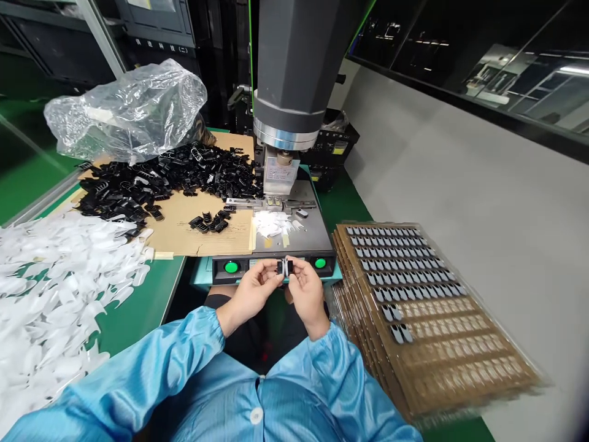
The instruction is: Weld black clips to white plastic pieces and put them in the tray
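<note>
My left hand (252, 291) and my right hand (307, 293) meet just in front of the machine base, fingertips pinched. Between the left fingers is a small black plastic part (279, 267). The right fingers grip another small black part with a pale grey face (288, 267). The two pieces are side by side, very close; whether they touch I cannot tell. Behind them, on the machine plate, lies a little heap of white plastic pieces (271, 224), with one black-and-grey part (302, 213) beside it. Above the metal fixture (273, 202) hangs the machine's head (280, 175).
Green buttons (230, 267) flank my hands. Left are loose black parts (184, 175) on cardboard (175, 236), a large white pile (59, 270) and a clear plastic bag (129, 113). Stacked trays (414, 356) at right hold rows of grey-faced parts (405, 261).
</note>
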Tool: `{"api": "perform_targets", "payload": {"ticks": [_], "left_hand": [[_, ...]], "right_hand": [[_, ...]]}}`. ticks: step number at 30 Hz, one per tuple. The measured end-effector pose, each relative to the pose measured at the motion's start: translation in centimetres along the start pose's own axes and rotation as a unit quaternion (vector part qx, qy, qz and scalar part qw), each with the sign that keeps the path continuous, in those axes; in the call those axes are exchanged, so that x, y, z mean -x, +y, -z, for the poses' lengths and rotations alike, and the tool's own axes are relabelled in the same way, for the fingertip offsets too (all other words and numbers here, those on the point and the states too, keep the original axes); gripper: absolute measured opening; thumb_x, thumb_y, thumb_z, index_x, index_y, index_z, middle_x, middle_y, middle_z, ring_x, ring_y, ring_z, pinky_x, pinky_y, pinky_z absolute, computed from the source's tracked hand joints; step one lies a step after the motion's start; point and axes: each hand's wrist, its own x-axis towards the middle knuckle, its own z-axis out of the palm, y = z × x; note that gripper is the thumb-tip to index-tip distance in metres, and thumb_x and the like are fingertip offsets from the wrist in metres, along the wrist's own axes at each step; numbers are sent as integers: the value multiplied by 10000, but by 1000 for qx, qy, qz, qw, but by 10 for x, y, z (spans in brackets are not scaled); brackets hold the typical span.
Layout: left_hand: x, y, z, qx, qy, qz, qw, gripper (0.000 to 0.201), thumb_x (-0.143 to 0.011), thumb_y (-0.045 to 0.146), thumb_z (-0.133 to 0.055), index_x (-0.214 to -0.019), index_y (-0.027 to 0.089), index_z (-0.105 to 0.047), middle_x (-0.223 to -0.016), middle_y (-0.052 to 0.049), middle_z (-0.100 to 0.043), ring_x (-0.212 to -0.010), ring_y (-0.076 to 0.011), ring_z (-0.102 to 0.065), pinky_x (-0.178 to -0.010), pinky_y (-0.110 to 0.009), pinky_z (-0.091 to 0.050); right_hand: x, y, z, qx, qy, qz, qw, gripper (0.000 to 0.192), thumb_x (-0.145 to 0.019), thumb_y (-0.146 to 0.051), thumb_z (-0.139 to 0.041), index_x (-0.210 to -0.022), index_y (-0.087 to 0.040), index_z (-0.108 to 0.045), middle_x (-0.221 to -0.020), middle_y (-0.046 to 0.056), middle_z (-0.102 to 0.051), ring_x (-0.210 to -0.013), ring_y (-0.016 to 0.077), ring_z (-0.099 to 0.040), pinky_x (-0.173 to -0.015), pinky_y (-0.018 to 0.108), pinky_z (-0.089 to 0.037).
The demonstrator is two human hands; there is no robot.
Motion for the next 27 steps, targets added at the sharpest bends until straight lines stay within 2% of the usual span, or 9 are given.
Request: {"api": "perform_targets", "payload": {"ticks": [7, 11, 18, 22, 27], "left_hand": [[4, -9, 2, -16, -2, 8, 1000, 425, -820, 350, -902, -1176, 203, -722, -1044, -63, -776, -907, -160, -717, -876, -314, -588], [5, -6, 0, -1, -12, 11, 1000, 428, -819, 357, -907, -1167, 197, -718, -975, -41, -766, -865, -140, -705, -863, -295, -583], [4, 4, -2, 22, -13, 37, 999, 405, -784, 364, -942, -1037, 167, -695, -845, -6, -738, -724, -96, -681, -751, -229, -583], [2, 9, -3, 54, -21, 55, 997, 421, -787, 374, -942, -1040, 166, -676, -915, -28, -770, -736, -105, -710, -747, -241, -610], [4, 16, -4, 87, -53, 86, 991, 391, -834, 355, -907, -1104, 160, -703, -1068, -81, -786, -904, -173, -778, -814, -273, -637]], "right_hand": [[10, -1, 5, 7, 4, -6, 1000, 357, -932, -264, -655, -1288, -243, -673, -1324, 107, -729, -1233, 264, -705, -1124, 492, -560], [13, -3, 3, 8, 8, -8, 1000, 344, -945, -326, -695, -1276, -234, -668, -1319, 121, -728, -1204, 266, -712, -1099, 497, -573], [18, -4, 1, -17, 21, -22, 999, 330, -925, -380, -761, -1207, -239, -660, -1178, 94, -745, -1088, 245, -728, -1053, 486, -588], [18, -8, -1, -66, 34, -24, 997, 341, -923, -381, -771, -1208, -248, -638, -1191, 90, -750, -1130, 247, -723, -1043, 466, -588], [15, -15, -4, -145, 55, -56, 986, 347, -949, -412, -727, -1238, -242, -639, -1269, 108, -748, -1150, 264, -719, -986, 458, -599]]}}
